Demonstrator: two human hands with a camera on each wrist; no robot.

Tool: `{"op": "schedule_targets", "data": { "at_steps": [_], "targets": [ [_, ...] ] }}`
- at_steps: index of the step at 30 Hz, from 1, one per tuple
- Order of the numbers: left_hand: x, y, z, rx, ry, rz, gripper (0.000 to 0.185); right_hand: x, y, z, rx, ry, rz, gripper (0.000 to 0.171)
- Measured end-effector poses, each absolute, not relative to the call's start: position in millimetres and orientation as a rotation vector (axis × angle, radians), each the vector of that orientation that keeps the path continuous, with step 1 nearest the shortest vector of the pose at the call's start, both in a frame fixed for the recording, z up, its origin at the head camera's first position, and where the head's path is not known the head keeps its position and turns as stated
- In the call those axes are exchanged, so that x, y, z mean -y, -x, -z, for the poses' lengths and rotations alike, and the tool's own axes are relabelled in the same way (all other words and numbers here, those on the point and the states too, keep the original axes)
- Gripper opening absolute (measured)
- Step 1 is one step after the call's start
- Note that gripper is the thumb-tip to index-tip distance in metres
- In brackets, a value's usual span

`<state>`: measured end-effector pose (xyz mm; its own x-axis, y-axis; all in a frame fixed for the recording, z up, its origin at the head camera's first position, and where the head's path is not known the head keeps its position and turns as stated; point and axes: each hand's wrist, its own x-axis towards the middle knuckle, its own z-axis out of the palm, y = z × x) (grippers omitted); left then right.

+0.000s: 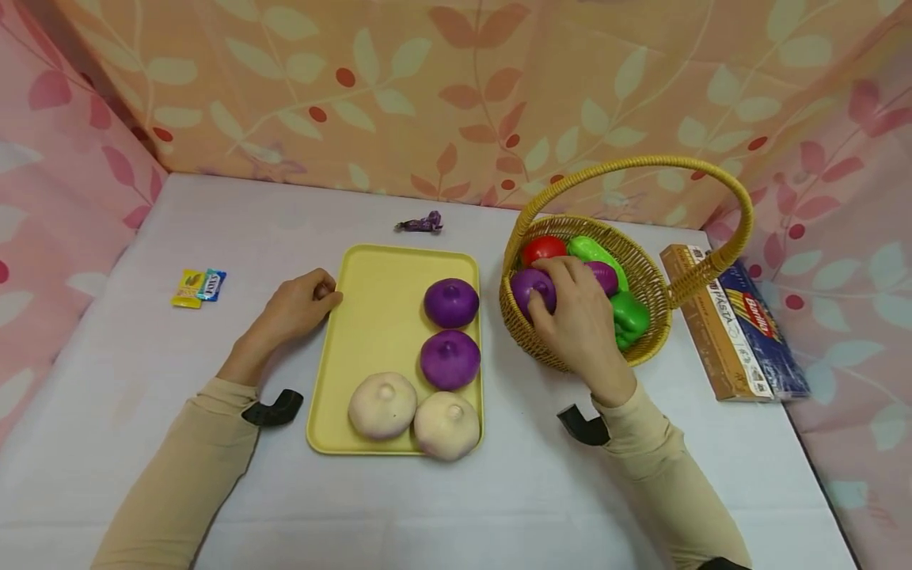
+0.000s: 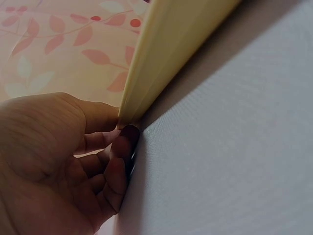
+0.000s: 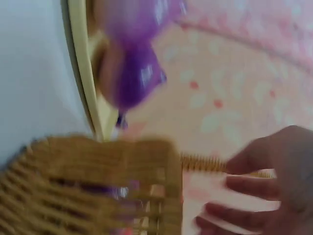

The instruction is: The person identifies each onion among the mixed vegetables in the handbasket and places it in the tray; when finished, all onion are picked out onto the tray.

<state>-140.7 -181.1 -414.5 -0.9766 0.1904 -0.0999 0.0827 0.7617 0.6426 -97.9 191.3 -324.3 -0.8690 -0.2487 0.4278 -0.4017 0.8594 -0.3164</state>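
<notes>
A yellow tray (image 1: 378, 317) lies mid-table with two purple onions (image 1: 451, 302) (image 1: 450, 359) and two white onions (image 1: 382, 405) (image 1: 446, 425) on it. My left hand (image 1: 302, 305) rests at the tray's left edge. In the left wrist view, the curled fingers (image 2: 122, 147) and thumb of my left hand (image 2: 73, 161) meet the tray rim (image 2: 166, 54). My right hand (image 1: 563, 305) reaches into the wicker basket (image 1: 644, 273) and grips a purple onion (image 1: 530, 286). The right wrist view is blurred, showing the basket wall (image 3: 98, 186), my right hand (image 3: 264, 191) and the tray rim (image 3: 85, 83).
The basket also holds a red tomato (image 1: 543, 247), green peppers (image 1: 628, 317) and another purple piece (image 1: 606, 275). A pasta box (image 1: 734, 324) lies to its right. A small snack packet (image 1: 198, 286) sits far left and a purple wrapped candy (image 1: 420, 225) behind the tray. Patterned cloth walls enclose the table.
</notes>
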Motion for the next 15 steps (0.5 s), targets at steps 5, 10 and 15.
{"op": "schedule_targets", "data": {
  "at_steps": [5,10,15],
  "targets": [
    [183,139,416,-2.790,-0.221,-1.017,0.027,-208,119,331,3.016,-0.391,-0.531,0.055],
    [183,139,417,-2.792,-0.229,-1.023,0.026,-212,128,344,3.174,-0.465,-0.410,0.058],
    [183,141,415,-2.799,-0.229,-1.022,0.026,-213,128,349,3.152,-0.458,-0.393,0.056]
  ]
}}
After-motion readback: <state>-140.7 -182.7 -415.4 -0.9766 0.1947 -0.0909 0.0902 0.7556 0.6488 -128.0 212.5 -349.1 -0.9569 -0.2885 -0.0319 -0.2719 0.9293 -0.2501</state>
